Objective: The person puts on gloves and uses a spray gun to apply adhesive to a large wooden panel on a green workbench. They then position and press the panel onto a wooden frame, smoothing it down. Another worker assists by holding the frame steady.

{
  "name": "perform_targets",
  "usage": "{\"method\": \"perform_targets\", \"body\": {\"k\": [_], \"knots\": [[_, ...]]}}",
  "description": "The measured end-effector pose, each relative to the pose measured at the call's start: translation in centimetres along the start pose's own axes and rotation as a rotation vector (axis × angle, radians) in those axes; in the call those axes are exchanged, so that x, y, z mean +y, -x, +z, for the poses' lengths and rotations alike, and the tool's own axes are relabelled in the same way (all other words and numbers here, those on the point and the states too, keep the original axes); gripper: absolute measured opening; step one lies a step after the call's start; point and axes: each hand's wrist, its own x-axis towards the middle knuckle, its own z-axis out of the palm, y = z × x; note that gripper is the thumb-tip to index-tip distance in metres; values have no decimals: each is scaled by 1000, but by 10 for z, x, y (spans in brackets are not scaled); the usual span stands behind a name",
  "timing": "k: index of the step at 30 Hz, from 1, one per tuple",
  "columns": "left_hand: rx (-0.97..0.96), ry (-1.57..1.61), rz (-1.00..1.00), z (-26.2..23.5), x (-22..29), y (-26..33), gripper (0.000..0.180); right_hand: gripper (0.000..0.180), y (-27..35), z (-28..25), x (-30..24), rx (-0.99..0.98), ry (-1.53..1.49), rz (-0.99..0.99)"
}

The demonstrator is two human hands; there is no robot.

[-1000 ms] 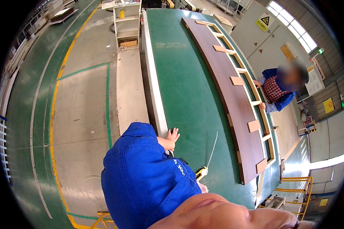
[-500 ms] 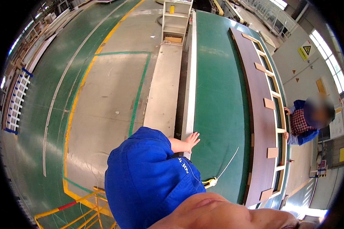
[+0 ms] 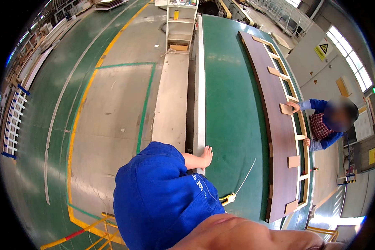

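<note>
My left hand (image 3: 205, 156) rests flat with fingers spread on the white edge rail (image 3: 200, 104) of a long green table (image 3: 233, 108). A blue sleeve (image 3: 162, 200) covers the arm behind it. The hand holds nothing. My right hand is out of sight. Close to my body, a yellow hand tool (image 3: 228, 198) with a thin white rod lies on the green surface. A long dark brown panel (image 3: 275, 125) lies along the table's far side on a pale wooden frame (image 3: 302, 137), with small wooden blocks (image 3: 293, 161) on it.
A co-worker (image 3: 331, 123) in blue and plaid stands across the table, one hand on a small wooden block (image 3: 286, 109). A grey platform (image 3: 171, 104) runs beside the table. A shelf unit (image 3: 180, 25) stands at its far end. Yellow floor lines (image 3: 77, 125) and a yellow railing (image 3: 108, 227) lie left.
My left hand stays on the white rail. The view has swung, so the table now runs more upright. The co-worker has put a hand on a block on the panel.
</note>
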Motion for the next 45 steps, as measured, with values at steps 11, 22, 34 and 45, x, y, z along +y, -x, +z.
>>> {"method": "perform_targets", "body": {"k": [11,22,34,45], "knots": [[39,-222,-291,94,51,-84,130,47,8,-6,6,10,19,15],[40,-87,-176,44,31,-43,106,47,5,-6,19,17,32,27],[-37,-326,-279,78,50,-69,85,46,11,-4,25,8,25,46],[-112,-7,-122,14,16,-16,125,45,48,2,63,-18,-4,164]]}}
